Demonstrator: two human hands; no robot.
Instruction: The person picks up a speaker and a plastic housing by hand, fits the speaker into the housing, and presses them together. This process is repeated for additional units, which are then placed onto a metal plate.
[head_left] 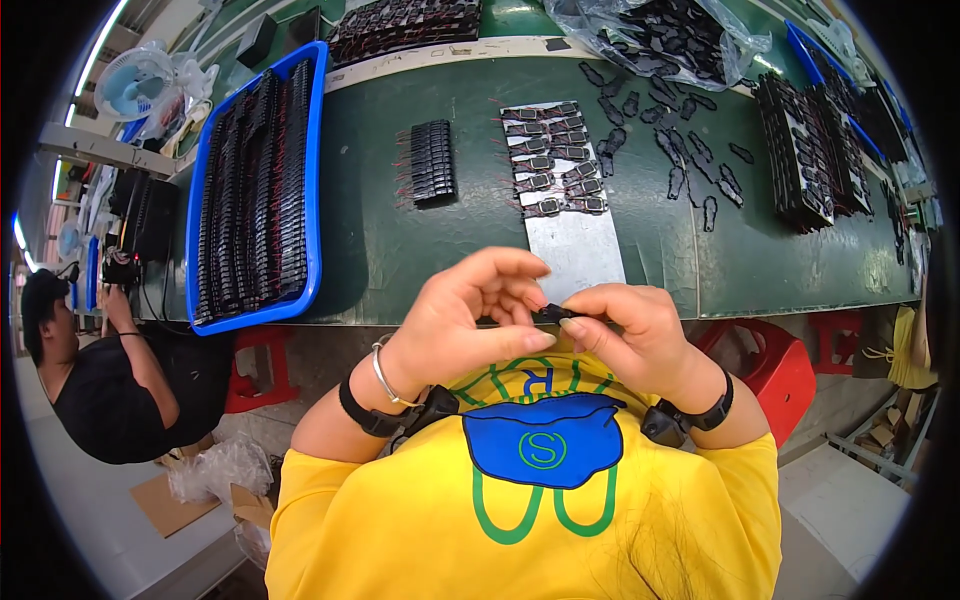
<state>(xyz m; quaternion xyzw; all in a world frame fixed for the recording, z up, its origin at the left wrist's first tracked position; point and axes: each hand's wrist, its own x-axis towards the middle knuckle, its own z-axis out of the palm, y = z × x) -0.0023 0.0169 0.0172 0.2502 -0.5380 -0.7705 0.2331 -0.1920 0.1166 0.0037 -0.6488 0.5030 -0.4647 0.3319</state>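
Close in front of my chest, above the table's near edge, my right hand (645, 335) pinches a small black plastic part (553, 313) between thumb and forefinger. My left hand (465, 315) is beside it, thumb and forefinger spread apart and the other fingers curled near the part's end. Whether those fingertips touch it I cannot tell. Just beyond lies a pale metal plate (575, 255), its far half covered by two columns of small black units (548, 207) with rectangular silvery faces and red wires. Left of the plate, similar black pieces stand in a tight row (432, 165).
A blue tray (318, 200) packed with black parts is at the left. Loose black pieces (702, 148) lie right of the plate, below a clear plastic bag (745, 50). Stacked parts (800, 150) stand farther right. Red stools (780, 375) flank me; a co-worker (100, 390) sits left.
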